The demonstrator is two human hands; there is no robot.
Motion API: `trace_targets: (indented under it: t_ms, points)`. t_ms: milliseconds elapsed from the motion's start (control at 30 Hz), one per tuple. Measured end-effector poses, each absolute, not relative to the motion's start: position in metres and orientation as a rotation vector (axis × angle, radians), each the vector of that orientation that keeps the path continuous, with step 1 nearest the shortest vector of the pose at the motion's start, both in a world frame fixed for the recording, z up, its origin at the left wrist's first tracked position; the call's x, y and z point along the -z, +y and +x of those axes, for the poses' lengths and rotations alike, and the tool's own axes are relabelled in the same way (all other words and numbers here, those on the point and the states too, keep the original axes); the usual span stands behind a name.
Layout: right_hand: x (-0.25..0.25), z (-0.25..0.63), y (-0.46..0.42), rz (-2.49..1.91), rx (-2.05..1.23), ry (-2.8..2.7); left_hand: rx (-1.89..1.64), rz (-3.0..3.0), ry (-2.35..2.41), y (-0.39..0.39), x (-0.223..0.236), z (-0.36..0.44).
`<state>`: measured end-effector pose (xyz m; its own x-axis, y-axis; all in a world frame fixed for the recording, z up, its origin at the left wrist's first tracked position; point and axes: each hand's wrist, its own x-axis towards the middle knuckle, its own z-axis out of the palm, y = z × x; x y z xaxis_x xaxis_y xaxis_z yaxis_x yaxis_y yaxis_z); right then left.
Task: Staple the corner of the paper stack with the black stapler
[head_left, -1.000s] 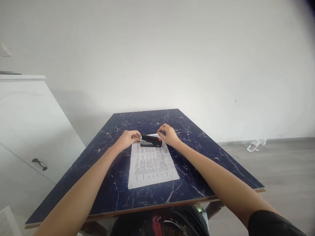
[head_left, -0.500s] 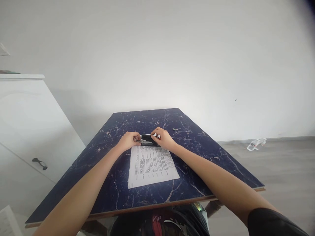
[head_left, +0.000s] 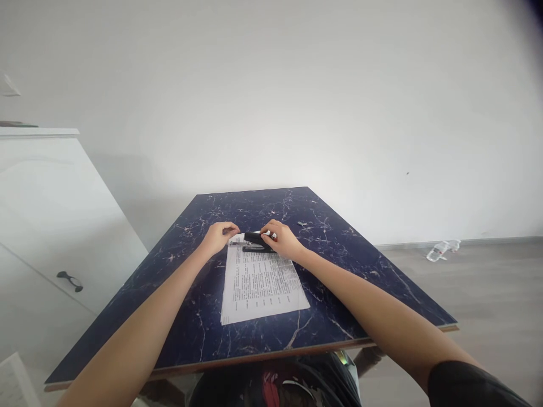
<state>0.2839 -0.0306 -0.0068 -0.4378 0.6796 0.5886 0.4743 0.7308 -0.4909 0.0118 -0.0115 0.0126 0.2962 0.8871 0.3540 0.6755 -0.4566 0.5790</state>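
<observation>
Head view, stapler: the black stapler (head_left: 253, 238) sits near the middle of the frame, on the upper part of the printed sheets (head_left: 266, 285), its upper arm lifted from its base and its metal rail (head_left: 236, 243) jutting toward the left.
Right hand: the right hand (head_left: 268, 233), right of centre, has thumb and fingers closed around the stapler's rear end.
Left hand: the left hand (head_left: 235, 229), left of centre, is narrow, fingertips drawn close together just beside the stapler's front; whether they pinch anything small I cannot tell.
Stapler's handling: probably light and stiff, hinged at the rear, so the parts likely swing if only one is held; the rear body looks the surest hold, and the thin rail calls for a gentle touch.
Sheets' handling: likely thin, flexible and apt to slide on the smooth-looking table (head_left: 339, 328); best steadied flat near the lower corners.
Small item: a little object (head_left: 301, 224), too small to identify, lies up and right of the right hand.
</observation>
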Motion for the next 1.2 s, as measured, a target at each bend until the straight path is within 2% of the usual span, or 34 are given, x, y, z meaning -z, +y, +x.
trace_targets:
  t_ms: [167, 600, 1200]
  points:
    - [0.0074, 0.2844, -0.0297, -0.866, -0.319, -2.127, -0.831, 2.349, 1.355, -0.0144, -0.0157, 0.0096]
    - [0.0093, 0.2842, -0.0268, -0.855, -0.252, -2.146, -0.911, 2.513, 1.291, -0.0165, -0.0179, 0.0131]
    - [0.0075, 0.2851, -0.0287, -0.881, -0.283, -2.171, -0.746, 2.693, 1.243, -0.0129, -0.0156, 0.0125]
